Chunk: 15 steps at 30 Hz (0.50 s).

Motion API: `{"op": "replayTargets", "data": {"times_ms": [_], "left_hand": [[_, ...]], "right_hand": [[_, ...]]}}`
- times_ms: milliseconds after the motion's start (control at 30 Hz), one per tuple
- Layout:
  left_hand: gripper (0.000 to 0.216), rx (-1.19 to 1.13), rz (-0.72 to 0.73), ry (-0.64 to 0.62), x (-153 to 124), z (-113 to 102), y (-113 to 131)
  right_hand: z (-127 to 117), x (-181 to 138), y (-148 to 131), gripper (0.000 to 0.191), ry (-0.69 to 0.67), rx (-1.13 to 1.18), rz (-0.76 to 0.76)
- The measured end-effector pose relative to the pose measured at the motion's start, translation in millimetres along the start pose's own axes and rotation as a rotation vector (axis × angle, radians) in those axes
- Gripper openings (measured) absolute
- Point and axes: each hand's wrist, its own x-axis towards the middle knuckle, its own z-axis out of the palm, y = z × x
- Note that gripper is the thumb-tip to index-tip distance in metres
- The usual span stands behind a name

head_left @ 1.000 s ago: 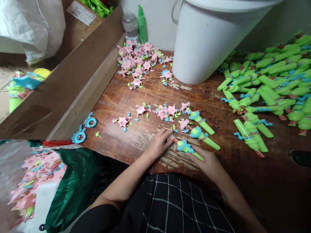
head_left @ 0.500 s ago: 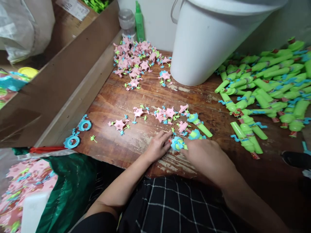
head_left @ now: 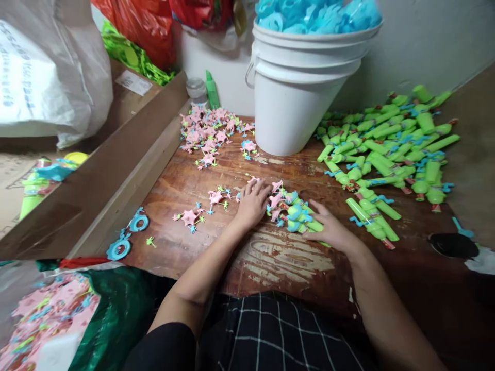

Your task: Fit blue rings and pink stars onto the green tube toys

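My left hand [head_left: 253,203] lies over a cluster of pink star-shaped plastic pieces, fingers spread and partly covering them. Uncovered pink star pieces [head_left: 276,200] with small blue and green tips sit just right of its fingers. My right hand [head_left: 333,226] is beside several green tube-shaped toys [head_left: 309,219] with blue parts, which lie close together. Its thumb and fingers are apart around their near ends; no firm grip shows. Left of my left hand lie two more pink star pieces [head_left: 189,217].
A white bucket [head_left: 294,113] holding blue pieces stands at the back. Green tube toys [head_left: 386,149] are heaped at right, pink star pieces [head_left: 204,129] at back left. Blue rings [head_left: 119,249] lie near a wooden board [head_left: 116,154]. A black oval object [head_left: 453,246] is at right.
My left hand has moved up and onto the pink pieces. My right hand has opened beside the green toys, where another one now lies. The view has tilted up, showing the bucket's top.
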Motion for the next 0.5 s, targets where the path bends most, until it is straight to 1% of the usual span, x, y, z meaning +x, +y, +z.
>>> {"op": "replayTargets", "data": {"times_ms": [67, 133, 167, 233, 300, 333, 400, 467, 500], "left_hand": [[0.033, 0.146, 0.036, -0.065, 1.1, -0.6, -4.5], [0.031, 0.269, -0.008, -0.085, -5.6, -9.3, -13.5], [0.031, 0.326, -0.048, -0.102, -9.3, -16.5, -19.6], [0.027, 0.432, -0.151, -0.173, -11.6, -34.6, -32.8], [0.022, 0.496, -0.241, -0.242, -0.4, -53.2, -43.8], [0.021, 0.508, -0.27, -0.248, 11.6, -60.6, -47.3], [0.023, 0.494, -0.279, -0.19, 47.3, -68.2, -50.3], [0.032, 0.429, -0.251, -0.109, 93.3, -64.4, -51.0], [0.04, 0.367, -0.239, -0.107, 117.2, -58.9, -52.0]], "right_hand": [[12.7, 4.7, 1.9, 0.059, -0.057, -0.027, 0.017], [26.0, -0.1, 2.4, 0.055, -0.033, -0.04, -0.024], [33.0, -5.1, 2.2, 0.051, -0.001, -0.04, -0.052], [47.9, -17.3, 0.2, 0.047, 0.098, -0.045, -0.08], [62.9, -29.6, -4.6, 0.046, 0.226, -0.05, -0.065], [69.3, -35.3, -7.8, 0.047, 0.284, -0.04, -0.052], [76.5, -47.5, -14.0, 0.049, 0.373, 0.017, -0.022], [72.8, -64.1, -17.4, 0.048, 0.427, 0.102, 0.025], [66.5, -75.1, -17.6, 0.046, 0.458, 0.146, 0.058]]}}
